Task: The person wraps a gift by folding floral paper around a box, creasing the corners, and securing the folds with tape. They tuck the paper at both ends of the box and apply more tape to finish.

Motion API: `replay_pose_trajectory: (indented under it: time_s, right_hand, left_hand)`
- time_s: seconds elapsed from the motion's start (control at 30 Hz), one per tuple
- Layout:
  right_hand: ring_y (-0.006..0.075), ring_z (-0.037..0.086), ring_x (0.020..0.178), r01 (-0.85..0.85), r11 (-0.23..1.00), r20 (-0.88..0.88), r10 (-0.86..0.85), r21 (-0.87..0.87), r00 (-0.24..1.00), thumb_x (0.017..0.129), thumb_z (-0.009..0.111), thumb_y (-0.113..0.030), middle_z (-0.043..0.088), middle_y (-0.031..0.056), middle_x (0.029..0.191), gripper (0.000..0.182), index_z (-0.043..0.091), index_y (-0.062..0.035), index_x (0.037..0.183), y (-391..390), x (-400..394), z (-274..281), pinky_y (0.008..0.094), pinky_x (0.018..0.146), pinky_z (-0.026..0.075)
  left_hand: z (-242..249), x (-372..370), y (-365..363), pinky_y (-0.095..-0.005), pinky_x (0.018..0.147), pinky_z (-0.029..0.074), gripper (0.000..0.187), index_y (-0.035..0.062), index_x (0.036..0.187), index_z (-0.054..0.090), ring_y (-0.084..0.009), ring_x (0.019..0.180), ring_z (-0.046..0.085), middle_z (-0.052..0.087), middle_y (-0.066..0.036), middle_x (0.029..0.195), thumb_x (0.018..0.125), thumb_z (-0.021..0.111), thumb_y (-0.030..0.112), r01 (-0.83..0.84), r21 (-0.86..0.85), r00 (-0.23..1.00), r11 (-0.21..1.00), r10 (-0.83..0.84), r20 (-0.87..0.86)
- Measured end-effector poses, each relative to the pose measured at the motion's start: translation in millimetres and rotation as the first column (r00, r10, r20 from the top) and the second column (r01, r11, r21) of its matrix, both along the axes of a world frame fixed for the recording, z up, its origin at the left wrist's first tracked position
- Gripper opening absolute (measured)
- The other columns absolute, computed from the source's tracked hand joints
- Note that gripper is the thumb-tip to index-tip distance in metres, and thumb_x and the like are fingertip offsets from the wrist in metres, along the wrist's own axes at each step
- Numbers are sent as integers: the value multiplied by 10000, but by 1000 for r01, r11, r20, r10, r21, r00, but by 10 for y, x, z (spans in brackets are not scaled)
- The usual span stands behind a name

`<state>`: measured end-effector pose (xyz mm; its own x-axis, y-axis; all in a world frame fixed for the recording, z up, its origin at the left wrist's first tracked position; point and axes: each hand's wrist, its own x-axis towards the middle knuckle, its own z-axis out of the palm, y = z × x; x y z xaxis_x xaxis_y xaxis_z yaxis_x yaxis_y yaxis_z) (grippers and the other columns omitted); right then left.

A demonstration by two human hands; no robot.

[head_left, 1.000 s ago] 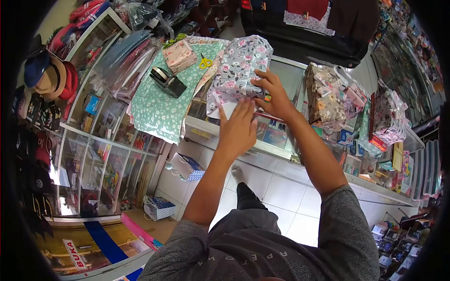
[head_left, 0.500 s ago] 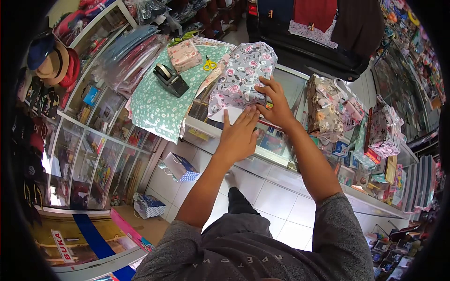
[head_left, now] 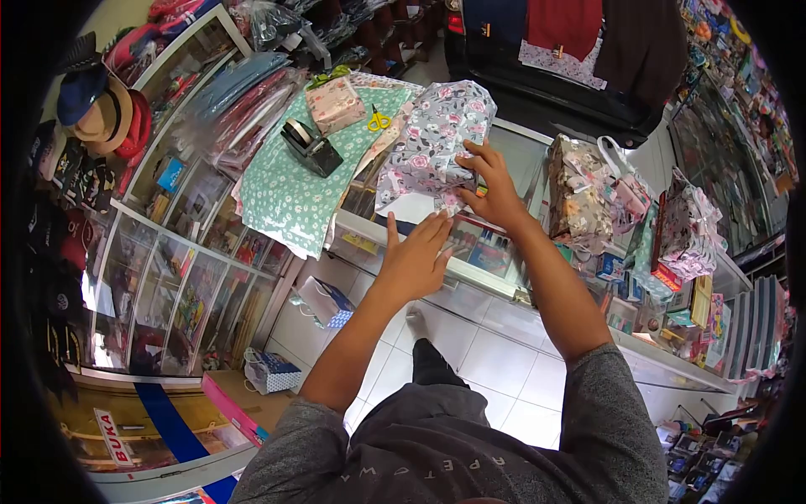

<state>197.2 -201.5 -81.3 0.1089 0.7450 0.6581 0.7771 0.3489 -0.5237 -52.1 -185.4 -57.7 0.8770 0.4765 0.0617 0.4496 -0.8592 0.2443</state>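
Observation:
A parcel in grey wrapping paper with pink roses (head_left: 437,126) lies on the glass counter, its white-backed flap (head_left: 413,207) folded at the near end. My right hand (head_left: 495,189) grips the parcel's near right corner, fingers on its right side and thumb by the front edge. Stretched flat with fingers apart, my left hand (head_left: 413,262) has its fingertips right at the flap's lower edge. To the left, a black tape dispenser (head_left: 312,149), yellow-handled scissors (head_left: 379,119) and a small pink floral parcel (head_left: 336,104) rest on green daisy-print paper (head_left: 290,197).
Floral gift bags (head_left: 579,189) and small boxes stand on the counter to the right. Clothes in plastic (head_left: 252,118) are piled at the left, above a glass cabinet (head_left: 159,286). Paper bags (head_left: 326,301) sit on the tiled floor below. Behind the counter is a dark car (head_left: 546,92).
My left hand has slid down and left toward the near edge of the flap, its fingers no longer meeting my right thumb. The right hand stays at the parcel's corner.

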Motion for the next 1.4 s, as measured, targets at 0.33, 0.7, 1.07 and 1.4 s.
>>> replay_pose_trajectory:
  time_s: [0.33,0.7,1.07,1.4]
  right_hand:
    - [448,422,1441,2,1000,18,-2,-3,1000,733,829,-56,507,152,1557,599,647,-84,1303,-6,7,34,543,1259,324]
    - [434,437,1429,19,999,10,-19,-49,1000,739,842,-31,502,160,1561,600,644,-75,1304,-53,-38,87,524,1263,319]
    - [435,451,1434,13,997,-4,-14,-75,1000,711,855,-14,514,150,1565,622,664,-90,1297,-71,-47,199,586,1300,253]
    - [500,310,1549,37,980,-27,-43,-193,999,735,849,-18,443,133,1659,662,662,-121,1361,-178,-46,164,576,1247,305]
  left_hand:
    - [-240,156,-31,-710,1260,108,580,37,1572,471,-264,1581,338,418,-142,1670,1041,534,262,-31,32,983,999,25,182]
    - [-32,-253,540,-382,838,576,427,19,1309,658,-274,1128,685,678,-147,1296,916,776,138,-386,-197,538,901,394,746]
    - [-80,112,1088,-256,635,532,294,-76,1064,718,-112,767,702,759,-110,887,867,867,85,-267,-583,584,767,611,535]
    - [-184,34,1250,-213,529,436,148,-27,896,675,-40,604,606,706,-36,717,901,821,-8,-167,-707,614,687,634,471]
